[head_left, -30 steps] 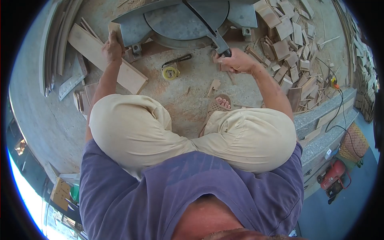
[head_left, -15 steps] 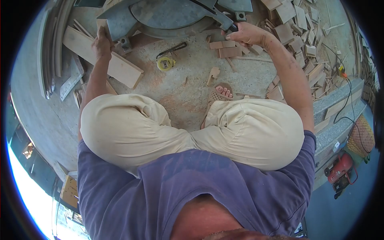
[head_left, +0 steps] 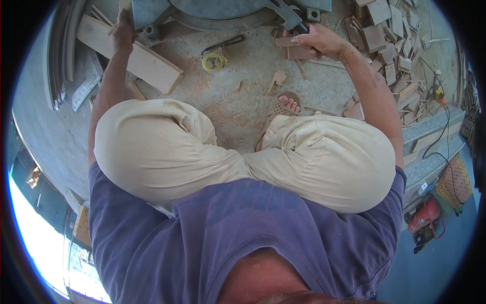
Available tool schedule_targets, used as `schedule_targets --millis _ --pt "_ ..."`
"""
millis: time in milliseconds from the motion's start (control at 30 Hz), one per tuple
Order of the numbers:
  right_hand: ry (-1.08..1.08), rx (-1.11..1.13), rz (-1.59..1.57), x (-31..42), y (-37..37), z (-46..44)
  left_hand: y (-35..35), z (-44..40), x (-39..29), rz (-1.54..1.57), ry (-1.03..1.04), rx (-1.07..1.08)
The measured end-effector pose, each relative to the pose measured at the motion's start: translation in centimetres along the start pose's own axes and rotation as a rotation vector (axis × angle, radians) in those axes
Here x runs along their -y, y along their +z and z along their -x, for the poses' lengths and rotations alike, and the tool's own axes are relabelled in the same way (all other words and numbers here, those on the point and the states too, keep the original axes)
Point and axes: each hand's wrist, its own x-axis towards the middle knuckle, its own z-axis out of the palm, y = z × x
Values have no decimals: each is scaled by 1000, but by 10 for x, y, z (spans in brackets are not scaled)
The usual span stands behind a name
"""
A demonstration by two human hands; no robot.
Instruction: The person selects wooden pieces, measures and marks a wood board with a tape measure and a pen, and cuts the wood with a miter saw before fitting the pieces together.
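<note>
In the head view, I have both arms reaching forward over the floor (head_left: 202, 93) to the front edge of a grey metal machine (head_left: 217, 9), which the top of the frame cuts off. My left hand (head_left: 122, 36) is at the machine's left end, fingers closed on a wooden piece (head_left: 125, 4) that stands up past them; part of that grip is hidden from me. My right hand (head_left: 324, 41) is by the machine's right front corner, fingers wrapped around the black handle (head_left: 304, 27) of its metal arm. Small wood blocks (head_left: 299, 52) lie just below it.

Near the left hand, a long board (head_left: 147, 65) slants across the floor, its lower end towards a yellow tape measure (head_left: 213, 61) with a black strap, just off the machine's front edge. Towards the floor's right edge, a heap of offcuts (head_left: 395, 61) reaches down near a stone step (head_left: 430, 164).
</note>
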Motion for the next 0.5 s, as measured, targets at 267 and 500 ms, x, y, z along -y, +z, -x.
schedule_targets --millis 267,500 --pt "-3 -48 58 -10 5 3 4 5 -2 -1 26 -24" --pt "-81 -161 249 -20 3 0 3 2 4 24 -20 36"
